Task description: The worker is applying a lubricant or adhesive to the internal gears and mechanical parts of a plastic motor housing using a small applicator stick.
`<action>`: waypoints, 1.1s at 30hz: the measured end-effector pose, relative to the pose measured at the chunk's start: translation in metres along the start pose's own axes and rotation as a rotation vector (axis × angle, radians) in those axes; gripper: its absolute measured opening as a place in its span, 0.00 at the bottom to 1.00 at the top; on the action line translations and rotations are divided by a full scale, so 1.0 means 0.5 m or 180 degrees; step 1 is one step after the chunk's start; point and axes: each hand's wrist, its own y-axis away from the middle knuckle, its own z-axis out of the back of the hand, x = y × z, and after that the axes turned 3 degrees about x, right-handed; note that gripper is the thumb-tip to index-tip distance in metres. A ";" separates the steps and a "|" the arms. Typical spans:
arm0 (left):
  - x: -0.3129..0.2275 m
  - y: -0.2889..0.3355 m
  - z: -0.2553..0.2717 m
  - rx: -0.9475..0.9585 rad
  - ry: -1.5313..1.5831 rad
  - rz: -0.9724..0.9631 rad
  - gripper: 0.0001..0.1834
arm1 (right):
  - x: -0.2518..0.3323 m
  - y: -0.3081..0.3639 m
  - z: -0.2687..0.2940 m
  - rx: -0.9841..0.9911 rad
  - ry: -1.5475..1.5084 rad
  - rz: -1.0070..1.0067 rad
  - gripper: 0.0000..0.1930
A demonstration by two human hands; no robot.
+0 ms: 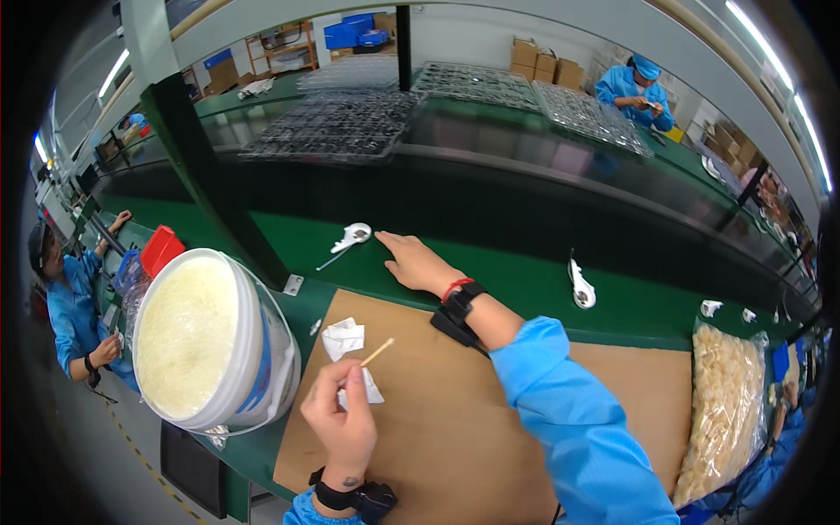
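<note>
Near the middle of the table edge, my left hand (341, 424) pinches a short, thin wooden stick (379, 352) that points up and to the right; its tip is too small to make out. My right hand (420, 262) reaches across to the green strip, fingers stretched out and apart. Its fingertips lie right beside a white plastic part (357, 234) with a rounded end and a thin grey cord; whether they touch it I cannot tell. A crumpled white tissue (343, 339) lies beyond my left hand, and another white piece (371, 390) is partly hidden behind it.
A big white bucket (284, 367) with a pale yellow filling stands at left. Brown cardboard (490, 429) covers the bench before me. A clear bag of pale pieces (722, 407) sits at right. Another white part (581, 286) lies on the green strip (516, 293). Co-workers sit around.
</note>
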 end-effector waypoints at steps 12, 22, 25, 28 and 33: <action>-0.020 0.004 0.005 0.0021 -0.0110 -0.0183 0.03 | -0.025 0.003 0.025 -0.0063 -0.0077 0.0077 0.04; -0.051 0.007 0.009 0.0357 -0.0500 -0.0883 0.04 | 0.237 0.290 0.159 -0.1077 -0.0925 0.0140 0.25; -0.051 0.015 0.001 0.0461 -0.0603 -0.1214 0.09 | 0.271 0.318 0.175 -0.1161 -0.0785 0.0392 0.27; -0.054 0.020 -0.003 0.0451 -0.0653 -0.1607 0.14 | 0.285 0.331 0.183 -0.1241 -0.0703 0.0620 0.29; -0.066 0.031 0.003 0.0468 -0.0661 -0.1584 0.12 | 0.297 0.344 0.188 -0.1243 -0.0566 0.0735 0.29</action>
